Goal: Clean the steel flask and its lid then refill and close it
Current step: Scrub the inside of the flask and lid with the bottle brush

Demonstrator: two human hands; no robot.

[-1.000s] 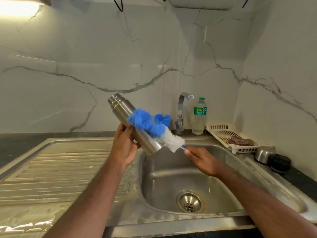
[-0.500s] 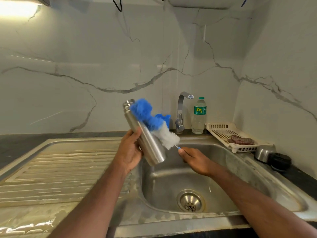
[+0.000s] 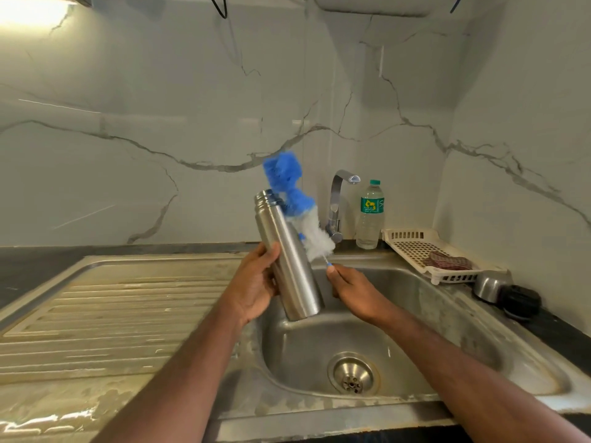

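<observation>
Since a second ago we have tipped the steel flask (image 3: 287, 263) nearly upright over the sink (image 3: 415, 314), left hand (image 3: 256, 282) fingers wrapped round it. Right hand (image 3: 350, 290) fingers pinch the bottle brush (image 3: 299, 207) handle, bristles beside the mouth. Scrubbing continues; next, feed it inside.

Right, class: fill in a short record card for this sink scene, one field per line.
Flask: steel flask, open, tilted over the sink
Left hand: grips the flask
Right hand: pinches the brush handle
Brush: outside the flask, beside its neck
Lid: on the counter, right of the sink
Tap: no water visible
</observation>
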